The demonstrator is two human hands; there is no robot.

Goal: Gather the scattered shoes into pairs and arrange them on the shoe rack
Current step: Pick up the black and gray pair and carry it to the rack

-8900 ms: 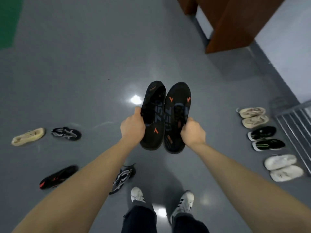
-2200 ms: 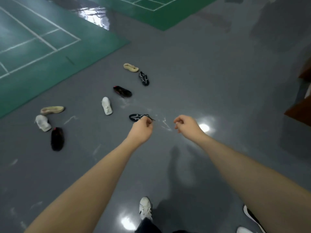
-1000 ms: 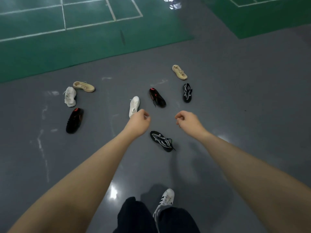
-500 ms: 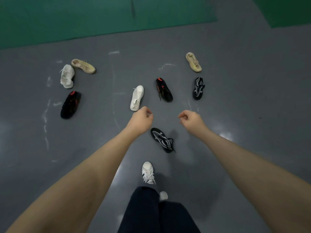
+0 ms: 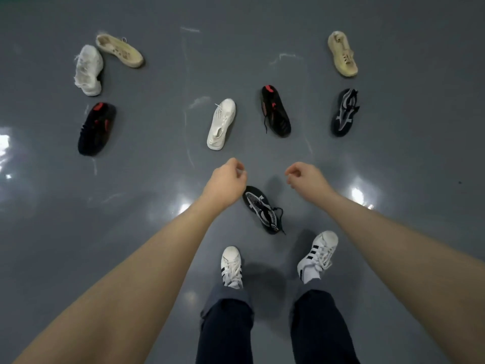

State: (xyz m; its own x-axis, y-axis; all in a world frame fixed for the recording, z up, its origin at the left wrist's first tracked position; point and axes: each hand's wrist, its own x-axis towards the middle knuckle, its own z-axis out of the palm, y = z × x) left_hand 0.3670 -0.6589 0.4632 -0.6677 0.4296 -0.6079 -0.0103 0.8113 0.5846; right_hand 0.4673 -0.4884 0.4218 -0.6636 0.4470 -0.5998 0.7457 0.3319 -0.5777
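Several single shoes lie scattered on the grey floor. A black-and-white patterned shoe (image 5: 263,210) lies just in front of my feet, its match (image 5: 344,112) far right. A white shoe (image 5: 221,124) and a black-and-red shoe (image 5: 275,110) sit in the middle. At the left are a white shoe (image 5: 88,70), a beige shoe (image 5: 119,50) and a black-and-red shoe (image 5: 96,128). Another beige shoe (image 5: 342,53) lies at the upper right. My left hand (image 5: 226,181) and right hand (image 5: 305,177) hang above the near patterned shoe, fingers loosely curled, holding nothing. The shoe rack is out of view.
My own feet in white striped sneakers (image 5: 231,266) (image 5: 317,254) stand at the bottom centre. The glossy grey floor (image 5: 157,179) shows light reflections and faint scuff marks.
I have stepped closer to the shoes and the view has tilted down, so the green court is out of frame. Both hands stay empty in front of me.
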